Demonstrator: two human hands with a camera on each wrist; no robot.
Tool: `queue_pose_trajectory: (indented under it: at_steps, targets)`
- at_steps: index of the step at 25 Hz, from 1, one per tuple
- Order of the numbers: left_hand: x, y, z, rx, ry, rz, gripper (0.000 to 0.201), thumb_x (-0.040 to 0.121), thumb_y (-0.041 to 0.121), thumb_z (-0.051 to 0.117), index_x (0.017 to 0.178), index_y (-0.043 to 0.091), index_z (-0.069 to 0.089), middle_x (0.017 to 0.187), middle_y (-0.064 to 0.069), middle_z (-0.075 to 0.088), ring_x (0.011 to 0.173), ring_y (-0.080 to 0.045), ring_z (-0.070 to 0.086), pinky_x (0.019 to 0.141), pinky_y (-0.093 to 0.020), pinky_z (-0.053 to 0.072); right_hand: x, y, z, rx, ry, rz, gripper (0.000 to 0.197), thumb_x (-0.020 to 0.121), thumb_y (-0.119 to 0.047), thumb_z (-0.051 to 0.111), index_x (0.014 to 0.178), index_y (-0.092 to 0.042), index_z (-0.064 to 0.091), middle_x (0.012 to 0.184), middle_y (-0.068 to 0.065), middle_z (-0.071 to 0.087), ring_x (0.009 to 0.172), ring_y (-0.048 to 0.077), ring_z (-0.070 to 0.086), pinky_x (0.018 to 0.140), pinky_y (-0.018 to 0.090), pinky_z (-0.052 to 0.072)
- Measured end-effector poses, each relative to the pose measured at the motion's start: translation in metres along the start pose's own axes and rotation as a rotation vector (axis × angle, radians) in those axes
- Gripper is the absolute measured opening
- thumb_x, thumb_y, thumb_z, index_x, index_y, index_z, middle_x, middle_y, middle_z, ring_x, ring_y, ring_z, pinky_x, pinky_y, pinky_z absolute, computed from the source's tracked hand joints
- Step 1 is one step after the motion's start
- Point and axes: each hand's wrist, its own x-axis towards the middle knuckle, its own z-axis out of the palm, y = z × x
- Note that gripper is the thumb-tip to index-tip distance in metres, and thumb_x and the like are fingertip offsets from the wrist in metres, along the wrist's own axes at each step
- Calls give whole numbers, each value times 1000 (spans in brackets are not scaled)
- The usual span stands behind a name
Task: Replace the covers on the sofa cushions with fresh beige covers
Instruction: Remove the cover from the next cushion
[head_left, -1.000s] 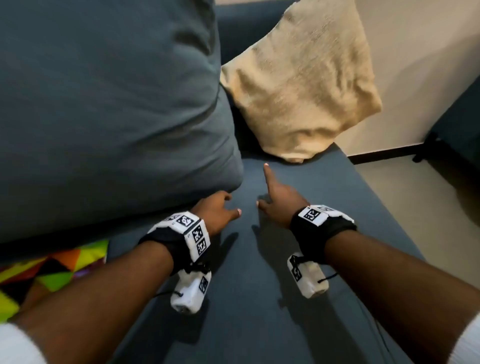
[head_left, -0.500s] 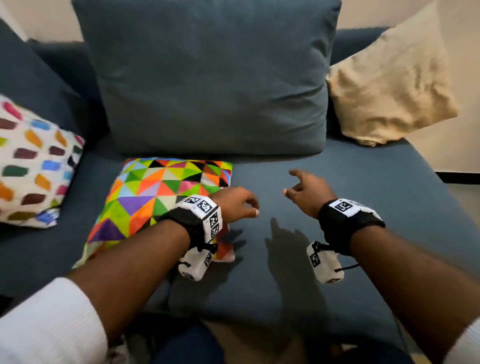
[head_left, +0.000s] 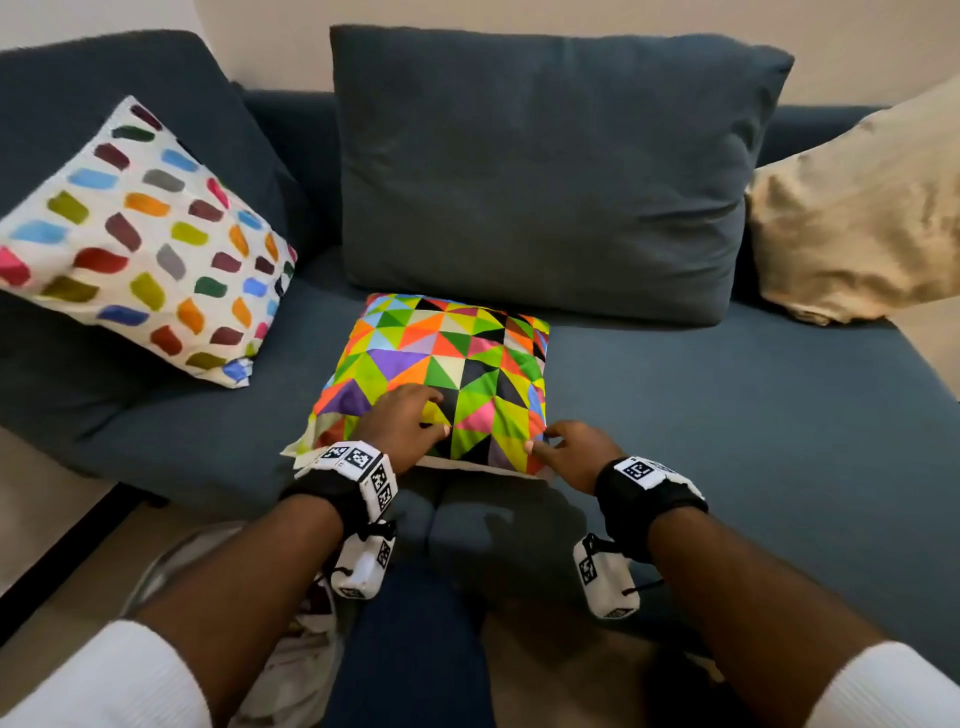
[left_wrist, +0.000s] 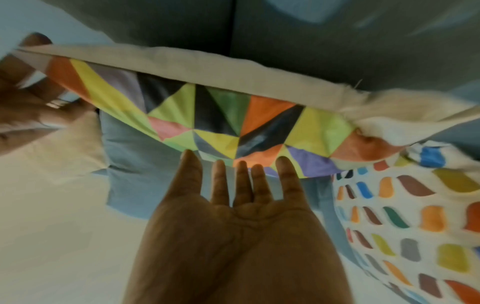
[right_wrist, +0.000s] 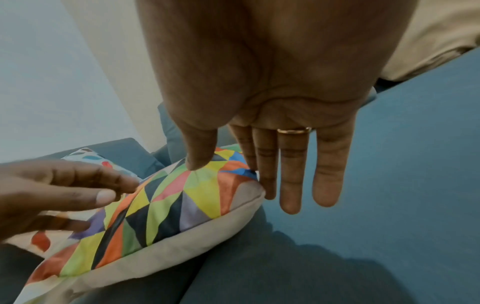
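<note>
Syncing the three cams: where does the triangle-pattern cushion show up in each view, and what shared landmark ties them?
Head: triangle-pattern cushion lies centre frame on the sofa seat, both hands at its near edge.
Left wrist: it spans the upper middle, beyond the left hand and its fingertips.
Right wrist: lower left, the right hand at its corner.
Shared landmark: the cushion's plain beige edge strip.

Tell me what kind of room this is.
Most likely a home living room. A dark blue fabric sofa stands against a plain wall, with a large matching blue back cushion and throw cushions on it: a multicoloured triangle-patterned cushion and a crumpled beige cushion.
</note>
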Motion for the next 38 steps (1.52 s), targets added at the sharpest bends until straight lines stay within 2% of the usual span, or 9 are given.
queue_pose_trajectory:
  at_steps: [4,9,13,21,25,28,30,34,38]
  targets:
    - [-2,-55,0,29,135,-272,44,80,35,74,117,17,60,128,-8,59,123,-30,53,99,-45,44,8,3,13,166,-67,123,32,92,-42,65,89,-10,63,73,11,66,64,29,69,65,36,58]
    - [-11,-73,9,44,76,-419,86,76,45,79,145,31,28,153,-8,29,143,-35,31,104,-58,35,14,19,-21,126,156,17,29,84,-26,72,64,-13,54,69,16,65,72,39,67,68,43,56]
    - [-5,-35,29,-81,-145,-328,107,83,34,79,158,20,4,134,-19,57,118,-37,59,96,-38,46,-4,55,-64,202,347,41,21,77,-21,75,64,-16,60,60,10,63,67,38,65,68,43,57]
    - [17,85,50,-109,-320,-18,98,88,26,72,159,21,5,151,-22,35,136,-36,42,105,-33,37,-114,157,-106,268,575,307,21,66,-36,68,65,-15,65,59,12,65,65,36,65,68,40,53]
    - [16,88,59,-79,-331,-162,66,92,52,60,142,13,44,137,-16,57,125,-37,55,98,-36,43,-120,183,-91,133,378,409,13,81,-22,72,87,-13,66,86,16,72,87,36,68,78,39,52]
    - [12,88,62,-66,-482,-262,59,102,55,38,122,7,66,122,-16,67,115,-34,61,92,-29,42,-99,167,-85,114,539,259,66,75,-24,80,135,-18,52,136,18,56,123,35,54,100,44,45]
    - [13,90,65,-239,-535,-264,50,106,40,39,124,0,63,122,-23,66,110,-35,64,90,-31,46,-88,138,-77,-29,393,161,95,70,-41,83,150,-37,32,160,12,25,143,35,34,112,53,35]
    - [11,102,57,-638,-421,-389,29,103,6,45,128,-6,52,102,-30,68,70,-29,65,56,-34,58,-75,94,-38,-416,154,89,127,65,-66,77,149,-54,-18,161,11,-31,149,41,-20,112,73,2]
    - [-11,150,13,-1090,-411,-234,20,103,2,43,113,-1,60,73,-12,68,51,-17,60,41,-21,46,-72,63,-22,-465,387,-40,133,68,-64,76,148,-45,-28,163,6,-26,151,36,-16,108,77,0]
